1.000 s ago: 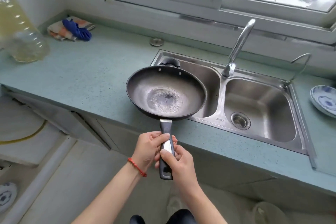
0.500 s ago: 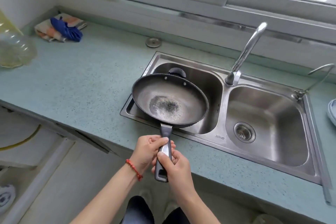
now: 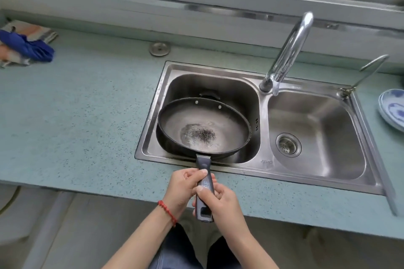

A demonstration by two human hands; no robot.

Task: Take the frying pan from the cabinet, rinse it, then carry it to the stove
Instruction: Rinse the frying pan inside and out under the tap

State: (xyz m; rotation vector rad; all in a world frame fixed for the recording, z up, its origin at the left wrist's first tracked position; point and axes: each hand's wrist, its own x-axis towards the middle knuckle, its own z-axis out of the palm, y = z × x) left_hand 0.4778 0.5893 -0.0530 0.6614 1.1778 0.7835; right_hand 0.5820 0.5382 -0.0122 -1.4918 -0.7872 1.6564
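Both hands, left hand [image 3: 182, 190] and right hand [image 3: 220, 204], fingers clamped on a frying pan [image 3: 203, 126] handle, pan over the sink [image 3: 260, 157] left basin, tap [image 3: 286, 54] behind, green worktop [image 3: 76, 116]

A: Place?
B: Home kitchen. Double-bowl steel sink [image 3: 369, 172] with tap [image 3: 288, 50] set in speckled blue-green counter [image 3: 87, 120], under a window.
A: More?
B: Blue-patterned plates [image 3: 393, 109] at right, dishcloths [image 3: 24, 46] at left.
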